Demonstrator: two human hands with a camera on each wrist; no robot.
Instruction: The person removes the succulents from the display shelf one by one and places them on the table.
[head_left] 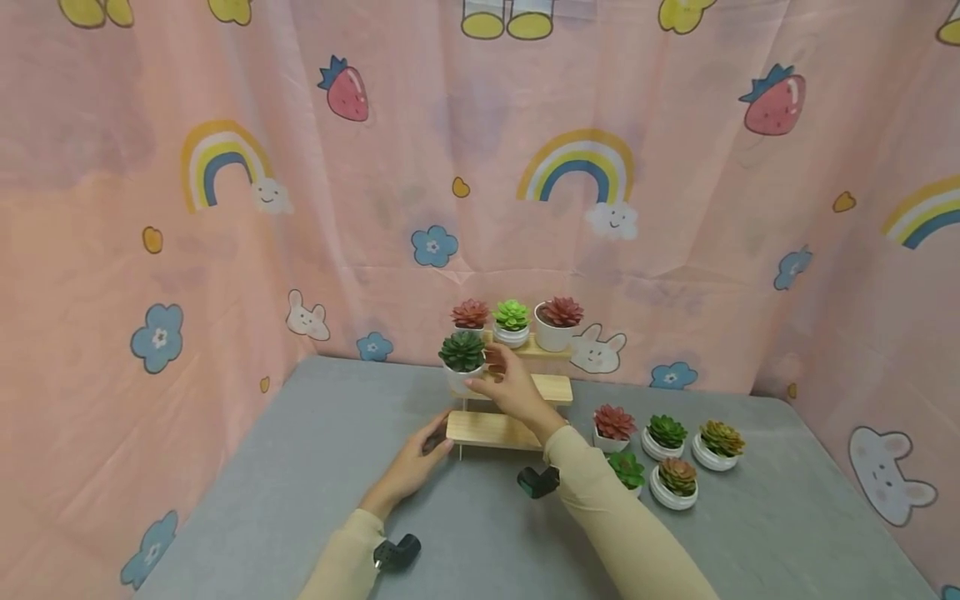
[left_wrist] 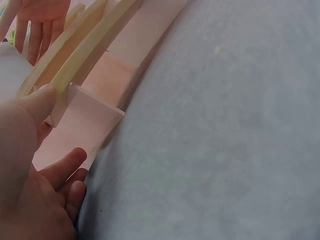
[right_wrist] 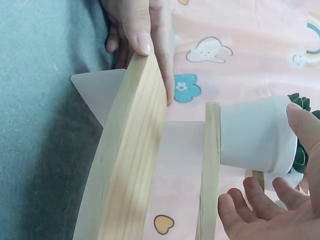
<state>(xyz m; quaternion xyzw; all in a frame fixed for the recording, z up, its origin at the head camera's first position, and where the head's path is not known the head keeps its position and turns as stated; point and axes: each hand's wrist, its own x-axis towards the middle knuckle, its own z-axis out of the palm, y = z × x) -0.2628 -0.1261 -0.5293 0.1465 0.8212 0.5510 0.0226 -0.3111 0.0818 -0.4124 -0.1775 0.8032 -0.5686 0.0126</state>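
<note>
A tiered display stand with pale wooden boards [head_left: 491, 429] and whitish side panels [right_wrist: 180, 147] stands on the table. My left hand [head_left: 412, 467] holds the left end of its lowest board, thumb on the edge and index finger on the board's other side, as the right wrist view shows. On the left of the middle board sits a dark green succulent [head_left: 462, 352] in a white pot [right_wrist: 252, 135]. Close beside that pot is my right hand [head_left: 517, 387], its thumb at the rim and its other fingers spread loosely below in the right wrist view.
On the top board stand a red succulent [head_left: 470, 313], a bright green one [head_left: 512, 315] and another red one [head_left: 561, 312]. Several potted succulents, among them a red one [head_left: 614, 423] and an orange-brown one [head_left: 678, 477], stand on the grey table [head_left: 315, 467]. A patterned pink curtain [head_left: 390, 167] hangs behind.
</note>
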